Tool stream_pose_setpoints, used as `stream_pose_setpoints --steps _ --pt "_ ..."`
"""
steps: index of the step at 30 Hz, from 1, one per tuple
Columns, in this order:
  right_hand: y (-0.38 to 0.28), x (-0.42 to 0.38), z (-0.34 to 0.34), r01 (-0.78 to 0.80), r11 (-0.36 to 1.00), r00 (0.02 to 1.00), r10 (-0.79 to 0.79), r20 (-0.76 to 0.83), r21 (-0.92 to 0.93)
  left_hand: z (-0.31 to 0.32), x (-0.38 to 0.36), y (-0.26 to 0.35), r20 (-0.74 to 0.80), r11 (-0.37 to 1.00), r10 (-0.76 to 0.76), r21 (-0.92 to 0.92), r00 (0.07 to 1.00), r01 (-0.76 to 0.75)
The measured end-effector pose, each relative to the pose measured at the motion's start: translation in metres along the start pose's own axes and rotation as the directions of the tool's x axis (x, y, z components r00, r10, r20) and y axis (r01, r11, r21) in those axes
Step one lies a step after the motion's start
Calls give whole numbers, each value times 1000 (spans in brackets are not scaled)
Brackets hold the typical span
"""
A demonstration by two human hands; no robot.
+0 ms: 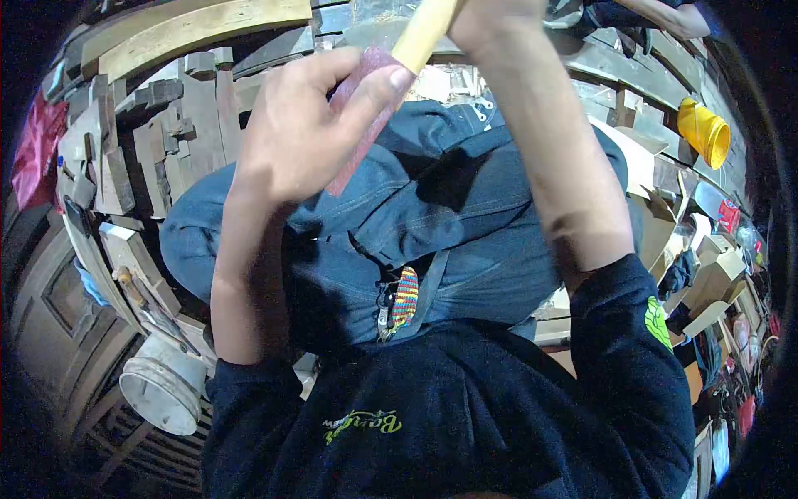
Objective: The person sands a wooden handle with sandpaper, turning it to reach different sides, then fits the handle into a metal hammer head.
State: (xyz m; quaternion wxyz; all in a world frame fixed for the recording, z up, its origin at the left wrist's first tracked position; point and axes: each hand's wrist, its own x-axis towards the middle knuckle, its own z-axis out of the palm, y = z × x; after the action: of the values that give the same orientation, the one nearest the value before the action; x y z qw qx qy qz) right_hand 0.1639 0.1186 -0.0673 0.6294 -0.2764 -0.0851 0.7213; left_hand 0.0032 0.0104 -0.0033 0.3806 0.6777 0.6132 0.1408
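One black top [499, 399] is nearest, with yellow-green and white words on the chest and a bright green mark on a sleeve. Just past it are the person's blue pants [490, 224], with both knees bent out wide. A small stripy thing [406, 298] in red, yellow and blue lies at the waist.

Above the lap is the pale stick [426, 33]. It is light yellow and looks plain and smooth. It leans, with its low end by the left hand [303, 125] and its high end going out of the top of the view. The left hand pinches a red sheet [362, 137] between its thumb and bent fingers. The sheet is dark red, dull and a bit speckled. It is folded against the low end of the stick and hangs down in a long, thin strip. The right hand [503, 21] is at the upper part of the stick. The top edge cuts it off, so how its fingers are bent cannot be told.

Farther out, a dirty white bucket [162, 387] tips over on the left side. Wood blocks [116, 166] sit past the left knee, near a pink-red bag [40, 154]. A yellow bucket [702, 133] is on the right. Farther still are a long board [204, 29] and another person's arm [665, 17].
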Motion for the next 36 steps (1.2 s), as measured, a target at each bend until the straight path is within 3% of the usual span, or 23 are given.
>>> stream_pose_setpoints --steps 4,6,8,10,12,14,15,18,20,22,24,26,27,30,32,33,36 --pt "7 -9 5 -39 999 996 40 -76 9 7 3 4 -72 997 -18 -76 997 12" --pt "15 -9 4 -121 992 991 119 60 21 4 4 6 -53 998 -47 -49 998 44" --pt "5 -11 11 -8 999 999 7 -32 -37 3 2 2 -36 997 -33 -73 999 30" --pt "-8 0 3 0 999 999 -3 54 45 1 1 0 -13 1000 -9 0 1000 9" --pt "-6 -2 1 19 1000 1000 -19 -11 -5 6 1 -3 -99 999 51 3 994 -51" --pt "6 -19 12 2 999 999 -4 -32 -39 6 4 3 -77 999 -31 -45 997 27" --pt "9 -8 3 -58 998 998 58 5 -8 5 5 5 -69 998 -30 -59 997 26" --pt "-5 2 0 6 998 1000 -7 19 56 5 0 -2 -79 998 57 -11 995 -58" --pt "-13 -1 -2 -3 999 997 0 74 45 7 -2 0 -89 999 28 -26 996 -30" --pt "1 -5 2 22 1000 1000 -22 -15 8 6 4 4 -70 999 -11 -52 997 8" --pt "12 -11 7 -89 996 995 89 52 1 4 5 4 -53 997 -53 -67 997 50" --pt "5 -13 13 -33 999 997 31 -67 -26 2 4 1 -10 997 -55 -63 998 54" --pt "-1 -9 10 -1 1000 999 1 -38 1 1 2 0 -6 1000 15 -24 1000 -16" --pt "-4 -3 1 37 999 999 -36 15 -7 1 1 3 14 999 -35 3 999 35" --pt "6 -19 16 -21 999 993 17 -115 -30 4 4 -2 -21 1000 4 24 1000 -3" --pt "10 -16 11 -89 996 996 89 13 11 4 4 3 -28 999 -33 -39 999 32" --pt "-1 -2 3 -17 1000 1000 17 25 7 1 2 -3 -38 997 -35 -67 999 32"
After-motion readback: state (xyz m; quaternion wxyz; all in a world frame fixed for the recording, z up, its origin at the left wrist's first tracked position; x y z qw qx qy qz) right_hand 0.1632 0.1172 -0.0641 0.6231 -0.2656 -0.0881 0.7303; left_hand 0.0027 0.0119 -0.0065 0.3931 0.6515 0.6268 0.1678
